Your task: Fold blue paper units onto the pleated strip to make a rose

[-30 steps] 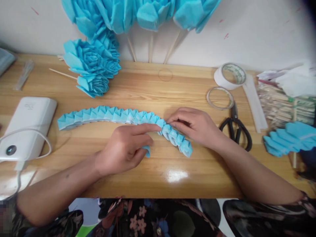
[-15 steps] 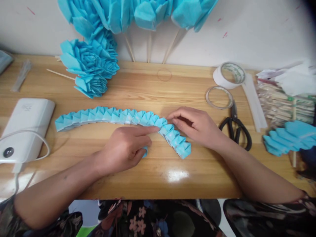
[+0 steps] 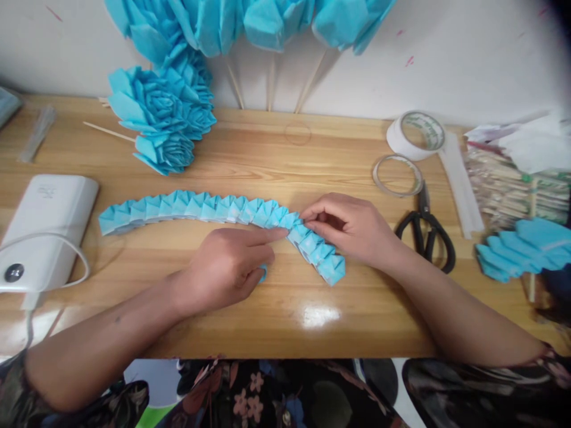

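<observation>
A long strip of blue pleated paper lies in a curve across the wooden table, its right end bent down toward me. My left hand reaches the strip's lower edge with its outstretched index finger, close to the bend. Its other fingers are curled around a small blue paper piece, mostly hidden by them. On the far side of the bend, my right hand pinches the strip's upper edge between thumb and index finger.
Blue paper roses on sticks stand at the back left. A white power bank with a cable sits left. To the right are a tape roll, a thinner ring, black-handled scissors and another pleated blue piece.
My right thumb and index finger have closed onto the strip's upper edge at the bend. My left hand and the strip stay almost where they were.
</observation>
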{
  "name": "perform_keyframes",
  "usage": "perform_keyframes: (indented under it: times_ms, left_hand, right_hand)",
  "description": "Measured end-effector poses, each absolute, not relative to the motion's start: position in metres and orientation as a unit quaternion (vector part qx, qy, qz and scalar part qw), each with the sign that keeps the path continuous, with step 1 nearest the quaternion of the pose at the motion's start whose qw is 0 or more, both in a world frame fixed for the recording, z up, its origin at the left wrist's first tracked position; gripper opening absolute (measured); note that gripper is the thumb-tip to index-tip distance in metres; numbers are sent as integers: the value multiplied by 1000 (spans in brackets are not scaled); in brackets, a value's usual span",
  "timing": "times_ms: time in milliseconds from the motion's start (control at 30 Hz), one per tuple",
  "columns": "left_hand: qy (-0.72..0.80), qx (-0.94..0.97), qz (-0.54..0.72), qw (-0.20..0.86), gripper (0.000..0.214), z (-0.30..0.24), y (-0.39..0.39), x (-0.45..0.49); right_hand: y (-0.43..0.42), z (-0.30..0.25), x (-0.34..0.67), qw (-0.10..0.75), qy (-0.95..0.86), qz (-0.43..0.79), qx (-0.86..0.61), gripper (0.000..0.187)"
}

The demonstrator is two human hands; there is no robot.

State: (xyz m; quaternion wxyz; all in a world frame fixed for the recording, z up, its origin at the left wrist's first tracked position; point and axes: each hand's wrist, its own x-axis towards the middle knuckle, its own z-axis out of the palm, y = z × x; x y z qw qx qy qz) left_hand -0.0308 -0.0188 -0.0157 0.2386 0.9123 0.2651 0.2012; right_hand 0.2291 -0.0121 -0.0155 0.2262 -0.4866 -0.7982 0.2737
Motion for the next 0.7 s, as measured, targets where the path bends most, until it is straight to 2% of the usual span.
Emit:
perform_keyframes:
  times_ms: [233,700]
  left_hand:
    - [265,912,191,248,21,-15,-19,-30]
    - [262,914,202,233,21,-15,-19,-30]
  right_hand:
    - [-14,-17,230,272,-843,207,-415,30]
    - [-18,-16,224,202,-876,169,-404,33]
